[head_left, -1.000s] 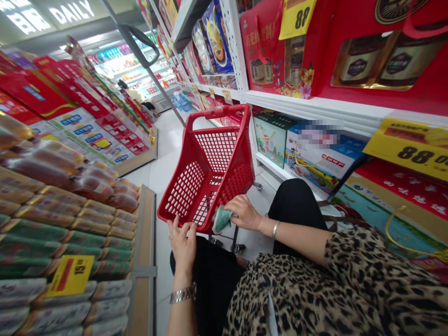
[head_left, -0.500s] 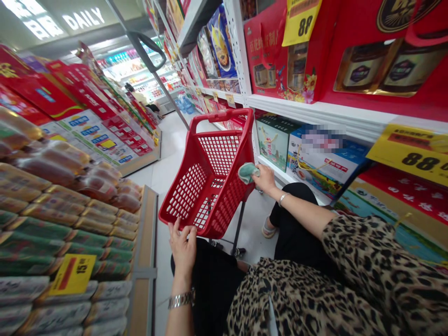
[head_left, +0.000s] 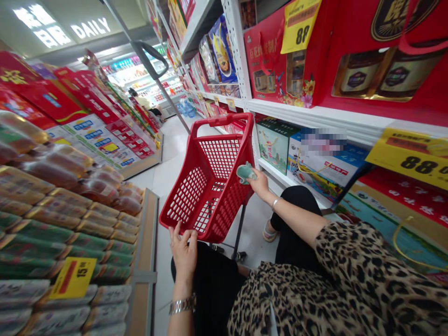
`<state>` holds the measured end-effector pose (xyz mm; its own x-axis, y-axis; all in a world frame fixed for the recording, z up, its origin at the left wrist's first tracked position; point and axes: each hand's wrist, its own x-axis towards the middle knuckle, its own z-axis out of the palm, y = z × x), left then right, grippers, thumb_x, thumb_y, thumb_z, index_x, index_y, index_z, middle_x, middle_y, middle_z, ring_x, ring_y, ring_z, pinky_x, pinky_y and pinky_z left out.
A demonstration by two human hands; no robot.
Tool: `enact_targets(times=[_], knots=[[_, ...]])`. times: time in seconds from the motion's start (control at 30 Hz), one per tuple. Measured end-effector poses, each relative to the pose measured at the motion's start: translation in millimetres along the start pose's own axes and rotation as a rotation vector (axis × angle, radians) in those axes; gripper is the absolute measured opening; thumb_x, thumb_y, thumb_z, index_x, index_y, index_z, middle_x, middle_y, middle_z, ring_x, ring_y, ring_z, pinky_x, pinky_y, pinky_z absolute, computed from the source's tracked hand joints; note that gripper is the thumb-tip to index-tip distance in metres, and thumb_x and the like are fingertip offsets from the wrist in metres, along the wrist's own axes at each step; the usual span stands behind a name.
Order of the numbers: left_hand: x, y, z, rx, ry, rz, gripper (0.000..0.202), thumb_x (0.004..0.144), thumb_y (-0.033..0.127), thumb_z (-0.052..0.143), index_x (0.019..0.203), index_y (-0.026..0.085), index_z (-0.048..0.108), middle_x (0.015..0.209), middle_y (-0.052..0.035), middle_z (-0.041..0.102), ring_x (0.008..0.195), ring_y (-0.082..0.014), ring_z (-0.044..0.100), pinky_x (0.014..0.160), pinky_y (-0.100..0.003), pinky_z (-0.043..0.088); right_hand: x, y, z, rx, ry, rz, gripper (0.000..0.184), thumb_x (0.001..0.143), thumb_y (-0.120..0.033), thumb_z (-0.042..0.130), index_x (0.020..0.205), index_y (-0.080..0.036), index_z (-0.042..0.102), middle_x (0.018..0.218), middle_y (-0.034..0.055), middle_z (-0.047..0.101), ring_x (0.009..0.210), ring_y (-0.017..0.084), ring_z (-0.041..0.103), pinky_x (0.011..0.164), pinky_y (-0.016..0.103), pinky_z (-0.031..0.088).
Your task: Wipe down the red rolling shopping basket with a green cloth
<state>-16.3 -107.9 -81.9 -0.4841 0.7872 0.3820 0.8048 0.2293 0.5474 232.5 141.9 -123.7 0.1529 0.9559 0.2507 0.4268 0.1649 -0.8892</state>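
A red plastic shopping cart [head_left: 224, 125] with lattice walls stands tilted in front of my knees, and its basket holds nothing that I can see. My left hand [head_left: 184, 252] grips the cart's near rim, fingers bent over the edge. On the outer right wall, my right hand [head_left: 261, 186] pinches a folded green cloth [head_left: 245, 172] that lies against the lattice. Part of the cloth is hidden behind my fingers. The cart's dark legs and wheels [head_left: 241, 256] show below the basket.
White shelving [head_left: 315, 112] with gift boxes [head_left: 273, 142] runs close along the right. On the left, a low wooden-edged stand [head_left: 145, 242] carries packed drinks. A grey pole with a black loop [head_left: 156, 60] rises behind the cart. Stacked cartons [head_left: 105, 135] line the aisle further back.
The cloth has shifted slightly against the cart's right wall, and its folds look different in my right hand. My left hand stays on the near rim.
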Motion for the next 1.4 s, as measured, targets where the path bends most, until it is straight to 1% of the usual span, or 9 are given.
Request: enact_targets(times=[0.3, 0.5, 0.6, 0.73, 0.87, 0.97, 1.07, 1.2, 1.4], knots=[[0, -4, 0.1, -0.033, 0.002, -0.024, 0.031, 0.094, 0.043, 0.052, 0.079, 0.022, 0.070, 0.154, -0.0115, 0.050, 0.158, -0.0390, 0.021, 0.126, -0.064, 0.022, -74, -9, 17, 0.040, -0.039, -0.091, 0.045, 0.072, -0.017, 0.073, 0.117, -0.025, 0.073, 0.102, 0.0056, 0.076, 0.097, 0.026, 0.068, 0.091, 0.040, 0.054], [0, -10, 2.2, -0.009, 0.026, 0.011, 0.029, 0.095, 0.041, 0.051, 0.080, 0.022, 0.068, 0.153, -0.0104, 0.051, 0.159, -0.0371, 0.021, 0.126, -0.060, 0.024, -111, -10, 20, 0.073, -0.136, -0.118, 0.046, 0.072, -0.014, 0.074, 0.117, -0.024, 0.073, 0.104, 0.0070, 0.075, 0.098, 0.027, 0.067, 0.091, 0.042, 0.054], [0, -11, 2.1, -0.009, 0.037, 0.022, 0.030, 0.095, 0.041, 0.050, 0.080, 0.023, 0.068, 0.152, -0.0105, 0.051, 0.159, -0.0371, 0.021, 0.127, -0.061, 0.023, -134, -9, 20, 0.073, -0.224, -0.146, 0.046, 0.072, -0.014, 0.076, 0.116, -0.026, 0.072, 0.106, 0.0065, 0.075, 0.101, 0.028, 0.067, 0.092, 0.043, 0.054], [-1, -10, 0.9, -0.023, 0.032, 0.016, 0.031, 0.095, 0.041, 0.050, 0.079, 0.022, 0.068, 0.155, -0.0094, 0.049, 0.159, -0.0367, 0.020, 0.127, -0.060, 0.022, -167, -6, 17, 0.027, -0.398, -0.213, 0.045, 0.073, -0.015, 0.078, 0.116, -0.026, 0.073, 0.109, 0.0076, 0.075, 0.104, 0.028, 0.066, 0.093, 0.042, 0.053], [-2, -7, -0.4, -0.044, 0.033, 0.009, 0.029, 0.094, 0.040, 0.052, 0.078, 0.022, 0.068, 0.157, -0.0106, 0.047, 0.159, -0.0373, 0.020, 0.127, -0.060, 0.023, -190, -5, 11, -0.025, -0.622, -0.359, 0.046, 0.073, -0.019, 0.081, 0.119, -0.026, 0.074, 0.108, 0.0072, 0.076, 0.104, 0.028, 0.067, 0.092, 0.041, 0.050], [-4, -5, -0.7, -0.054, 0.036, 0.002, 0.030, 0.095, 0.040, 0.051, 0.078, 0.022, 0.068, 0.156, -0.0114, 0.048, 0.158, -0.0375, 0.022, 0.126, -0.063, 0.021, -197, -7, 8, -0.068, -0.793, -0.483, 0.048, 0.073, -0.022, 0.083, 0.120, -0.028, 0.075, 0.105, 0.0061, 0.077, 0.102, 0.028, 0.067, 0.090, 0.040, 0.048], [-6, -6, -0.6, -0.049, 0.046, 0.014, 0.029, 0.096, 0.040, 0.050, 0.080, 0.023, 0.068, 0.154, -0.0103, 0.050, 0.158, -0.0363, 0.024, 0.127, -0.061, 0.022, -195, -7, 6, -0.100, -0.856, -0.543, 0.047, 0.073, -0.023, 0.083, 0.119, -0.028, 0.075, 0.105, 0.0058, 0.077, 0.102, 0.027, 0.067, 0.089, 0.039, 0.045], [-6, -13, -0.4, -0.036, 0.047, 0.046, 0.029, 0.096, 0.039, 0.051, 0.080, 0.023, 0.068, 0.149, -0.0097, 0.054, 0.158, -0.0348, 0.025, 0.127, -0.058, 0.024, -183, -1, 7, -0.112, -0.780, -0.502, 0.041, 0.075, -0.019, 0.079, 0.115, -0.028, 0.076, 0.103, 0.0048, 0.077, 0.102, 0.026, 0.066, 0.089, 0.038, 0.044], [-6, -26, -0.3, -0.069, 0.044, 0.035, 0.033, 0.096, 0.041, 0.051, 0.077, 0.021, 0.068, 0.155, -0.0084, 0.049, 0.159, -0.0333, 0.021, 0.128, -0.054, 0.024, -147, 16, 8, -0.118, -0.577, -0.294, 0.039, 0.073, -0.016, 0.077, 0.110, -0.027, 0.077, 0.104, 0.0046, 0.076, 0.102, 0.025, 0.065, 0.090, 0.036, 0.046]])
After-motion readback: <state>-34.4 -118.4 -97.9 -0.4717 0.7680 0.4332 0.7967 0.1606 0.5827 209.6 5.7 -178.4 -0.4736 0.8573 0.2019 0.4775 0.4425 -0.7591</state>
